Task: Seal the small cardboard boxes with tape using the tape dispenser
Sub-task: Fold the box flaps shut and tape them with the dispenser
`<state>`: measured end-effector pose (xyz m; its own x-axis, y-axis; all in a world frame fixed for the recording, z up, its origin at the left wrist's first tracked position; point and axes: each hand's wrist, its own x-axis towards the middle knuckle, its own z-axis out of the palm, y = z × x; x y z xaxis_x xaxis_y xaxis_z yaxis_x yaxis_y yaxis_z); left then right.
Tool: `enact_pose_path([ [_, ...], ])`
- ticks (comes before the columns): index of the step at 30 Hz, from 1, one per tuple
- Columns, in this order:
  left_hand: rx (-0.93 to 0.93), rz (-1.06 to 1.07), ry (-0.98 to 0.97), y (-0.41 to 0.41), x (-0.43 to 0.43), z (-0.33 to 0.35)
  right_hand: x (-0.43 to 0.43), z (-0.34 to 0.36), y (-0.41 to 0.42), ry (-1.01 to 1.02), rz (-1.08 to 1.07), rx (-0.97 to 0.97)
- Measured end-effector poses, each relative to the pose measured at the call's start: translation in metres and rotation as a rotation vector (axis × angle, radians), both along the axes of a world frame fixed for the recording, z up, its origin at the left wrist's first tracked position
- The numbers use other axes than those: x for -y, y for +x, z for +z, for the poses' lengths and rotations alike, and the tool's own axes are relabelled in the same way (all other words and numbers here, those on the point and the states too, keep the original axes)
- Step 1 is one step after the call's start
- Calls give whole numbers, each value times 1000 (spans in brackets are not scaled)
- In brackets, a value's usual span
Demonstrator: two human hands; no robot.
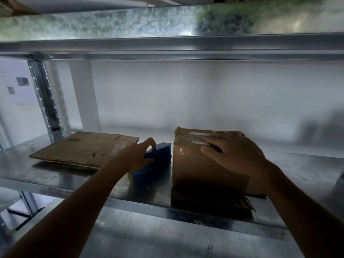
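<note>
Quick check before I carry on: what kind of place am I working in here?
Most likely a storeroom or packing area. You are at a metal shelf on a slotted steel upright, with a flattened carton, a cardboard box and a blue tape dispenser on it.

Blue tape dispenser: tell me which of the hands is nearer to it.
Left. The left hand rests on the blue tape dispenser; the right hand lies flat on the cardboard box beside it.
</note>
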<state>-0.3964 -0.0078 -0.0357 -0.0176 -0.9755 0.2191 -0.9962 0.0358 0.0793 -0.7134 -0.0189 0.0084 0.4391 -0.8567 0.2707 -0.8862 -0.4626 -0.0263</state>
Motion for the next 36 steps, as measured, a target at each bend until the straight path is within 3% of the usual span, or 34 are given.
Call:
enact_pose_path([
  [4,134,-4,36,-9,4,0,-1,0,1,-16,-2,1],
  [10,109,36,-134,4,7,-15,-6,1,3,-17,-9,5],
  [16,-372,-29,-332,22,0,-10,-10,6,5,6,-19,6],
  [20,-733,-185,-447,15,-17,17,-9,6,5,20,-5,24],
  [24,-844,-343,-483,3,-28,40,-12,11,4,64,32,35],
  [27,-812,-460,-454,-5,-29,49,-12,16,1,108,70,158],
  [32,-451,-530,-367,-15,-16,59,0,20,-8,337,168,712],
  [36,-310,-630,-330,-15,-9,73,0,24,-14,343,224,817],
])
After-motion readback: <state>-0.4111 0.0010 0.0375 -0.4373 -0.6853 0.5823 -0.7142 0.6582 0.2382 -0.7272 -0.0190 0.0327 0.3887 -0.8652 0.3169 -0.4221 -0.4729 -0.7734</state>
